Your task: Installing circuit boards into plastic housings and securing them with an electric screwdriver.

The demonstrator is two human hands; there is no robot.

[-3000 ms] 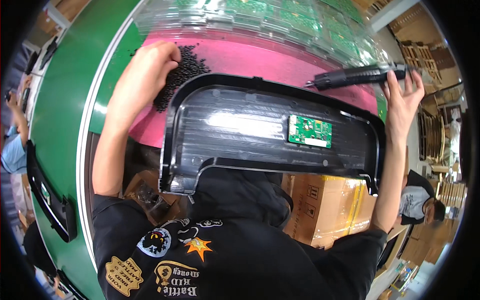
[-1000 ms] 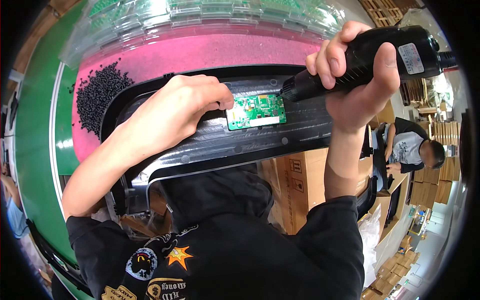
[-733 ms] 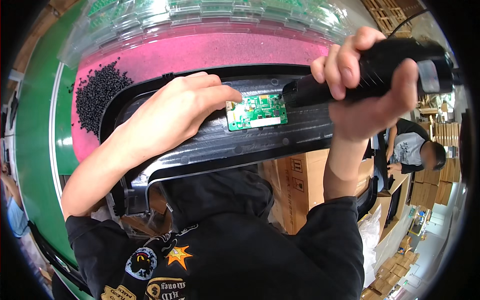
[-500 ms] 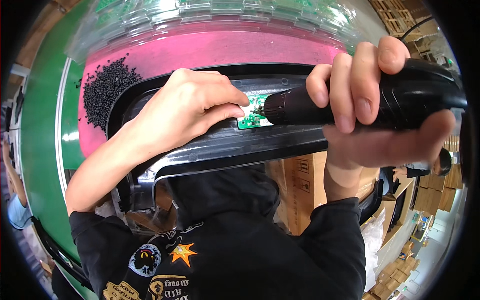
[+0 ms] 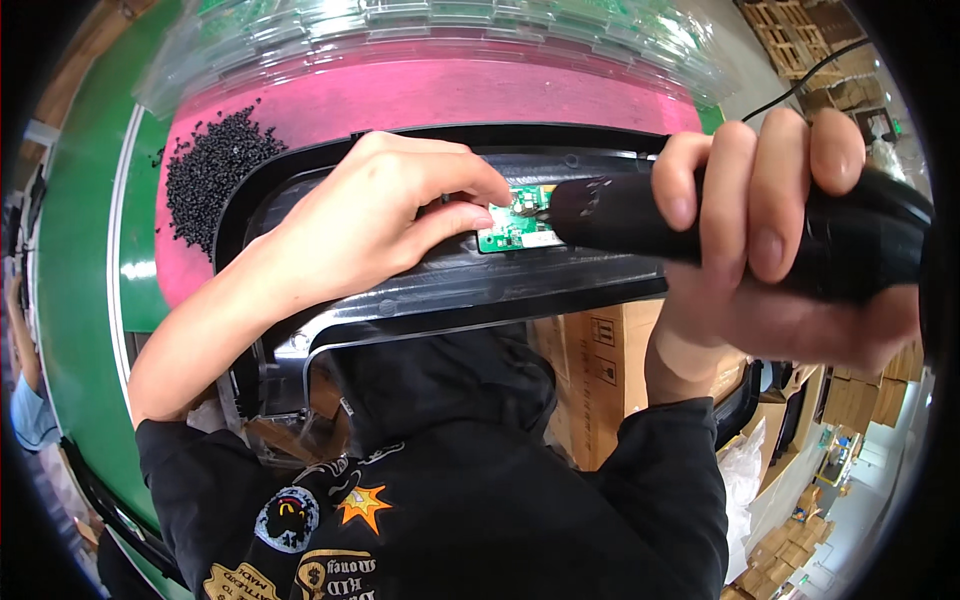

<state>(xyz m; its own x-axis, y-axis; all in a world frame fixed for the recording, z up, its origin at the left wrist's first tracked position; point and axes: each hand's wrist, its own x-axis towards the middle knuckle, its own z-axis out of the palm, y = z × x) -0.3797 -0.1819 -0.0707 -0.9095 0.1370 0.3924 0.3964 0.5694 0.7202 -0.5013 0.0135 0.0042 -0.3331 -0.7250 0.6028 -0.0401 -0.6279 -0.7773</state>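
My right hand is wrapped around a black electric screwdriver, which lies sideways with its nose pointing left. Its dark bit is over a small green circuit board; whether it touches cannot be made out. The board lies in a long, glossy black plastic housing with a raised rim. At the board's left end, my left hand is closed, thumb and forefinger holding that end. The screwdriver's nose covers the board's right end.
A heap of small black screws lies on the pink mat, left of the housing. Clear plastic trays line the back of the green table. A cardboard box stands below right; a black cable hangs at upper right.
My right hand and the screwdriver have shifted right, uncovering more of the circuit board, including a white connector on its lower edge. My left hand stays at the board's left end.
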